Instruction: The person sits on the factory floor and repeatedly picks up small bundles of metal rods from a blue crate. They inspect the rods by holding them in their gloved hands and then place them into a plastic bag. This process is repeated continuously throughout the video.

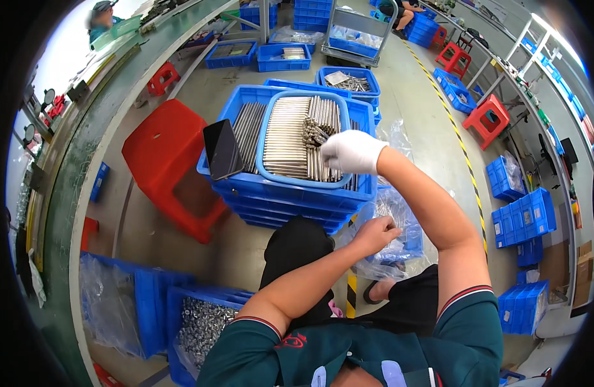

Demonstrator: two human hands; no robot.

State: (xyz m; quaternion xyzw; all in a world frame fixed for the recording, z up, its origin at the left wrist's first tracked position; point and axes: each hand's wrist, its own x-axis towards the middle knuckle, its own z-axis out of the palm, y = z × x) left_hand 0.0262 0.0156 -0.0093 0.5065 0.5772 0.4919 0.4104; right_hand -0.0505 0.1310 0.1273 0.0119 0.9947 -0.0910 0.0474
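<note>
Right hand (351, 151): gloved; it gripped metal rods (315, 132) over the blue tray (264, 145)
Left hand (376, 233): bare; fingers pinched shut at a clear plastic bag (397, 213)

Your right hand (352, 151) wears a white glove; your left hand (376, 233) is bare. Silver-grey metal rods (285, 138) fill a bright blue tray (295, 180) on a stack of matching blue crates (290, 203). A glossy black phone (222, 149) leans on the stack. Beside it stands a red plastic stool (171, 161). Yellow-and-black hazard striping (461, 145) crosses the grey floor. Your shirt (438, 342) is dark green with red-and-white trimmed cuffs, your shorts black. Silver nuts (203, 326) glint in a blue bin.
</note>
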